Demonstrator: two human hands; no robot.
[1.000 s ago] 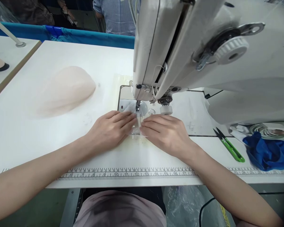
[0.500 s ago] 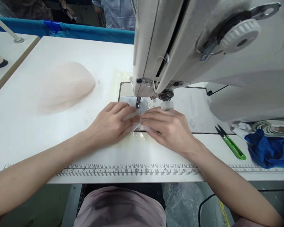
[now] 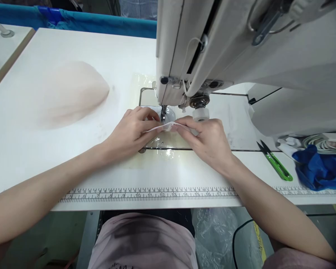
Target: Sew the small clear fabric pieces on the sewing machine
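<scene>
A thin white strip of fabric [image 3: 168, 126] stretches between my two hands, just in front of the presser foot [image 3: 163, 112] of a sewing machine [image 3: 196, 48]. My left hand [image 3: 136, 127] pinches its left end between thumb and fingers, beside the foot. On the other side, my right hand [image 3: 205, 136] grips the right end, below the white round knob [image 3: 201, 114]. The middle of the strip is slightly bunched and raised above the needle plate area. Whether the strip touches the foot, I cannot tell.
Green thread snips [image 3: 277, 162] lie at the right, beside a crumpled blue cloth [image 3: 322, 168]. A ruler strip [image 3: 162, 194] runs along the table's front edge. A pale beige cup-shaped piece [image 3: 75, 93] rests at the left. Blue fabric [image 3: 109, 26] borders the back.
Both hands were close together at the presser foot; the right has since turned and drawn a little apart. The white strip now shows clearly between them. The view has tilted slightly downward.
</scene>
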